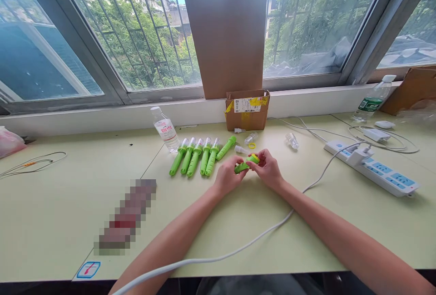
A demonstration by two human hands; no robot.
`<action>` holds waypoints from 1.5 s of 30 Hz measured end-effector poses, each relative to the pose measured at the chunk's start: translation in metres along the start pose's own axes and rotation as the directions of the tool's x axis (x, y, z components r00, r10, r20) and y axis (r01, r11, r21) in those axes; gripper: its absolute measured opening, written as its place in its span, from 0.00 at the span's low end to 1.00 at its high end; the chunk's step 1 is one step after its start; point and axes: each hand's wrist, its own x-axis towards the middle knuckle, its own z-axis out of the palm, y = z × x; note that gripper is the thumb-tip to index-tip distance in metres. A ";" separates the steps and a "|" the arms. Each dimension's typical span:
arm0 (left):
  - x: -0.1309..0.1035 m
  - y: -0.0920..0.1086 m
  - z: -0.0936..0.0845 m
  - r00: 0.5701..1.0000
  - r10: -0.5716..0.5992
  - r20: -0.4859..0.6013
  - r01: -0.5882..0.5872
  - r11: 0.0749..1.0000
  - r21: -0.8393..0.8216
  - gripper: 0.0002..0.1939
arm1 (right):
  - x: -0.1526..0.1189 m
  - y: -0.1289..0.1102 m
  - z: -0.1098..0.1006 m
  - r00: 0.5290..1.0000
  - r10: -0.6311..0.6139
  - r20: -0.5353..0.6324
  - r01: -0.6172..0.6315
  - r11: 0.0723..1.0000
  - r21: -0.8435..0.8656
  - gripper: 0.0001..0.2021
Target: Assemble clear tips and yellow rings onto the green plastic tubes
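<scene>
The left hand [230,174] and right hand [267,168] are both gripping a green tube [245,164], its long axis lying nearly level, yellow-ringed end pointing right and slightly away.

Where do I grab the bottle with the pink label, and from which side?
Grip the bottle around its middle, coming from the left. It stands upright with a round body, and the row of green tubes lies close on its right, so the left looks like the freer approach.
</scene>
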 end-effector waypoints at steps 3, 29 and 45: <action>-0.001 -0.001 0.001 0.999 0.035 -0.040 -0.031 0.996 0.079 0.08 | 0.000 0.000 -0.001 1.000 0.010 -0.007 -0.010 1.000 -0.026 0.23; -0.001 0.001 0.000 0.999 -0.016 -0.039 0.017 0.999 0.041 0.12 | -0.003 -0.006 0.001 0.995 -0.094 0.039 0.096 0.994 -0.045 0.20; 0.000 -0.001 -0.001 1.000 -0.017 -0.013 0.017 0.999 0.043 0.12 | -0.001 -0.009 -0.004 0.992 -0.114 -0.056 0.106 0.986 -0.126 0.12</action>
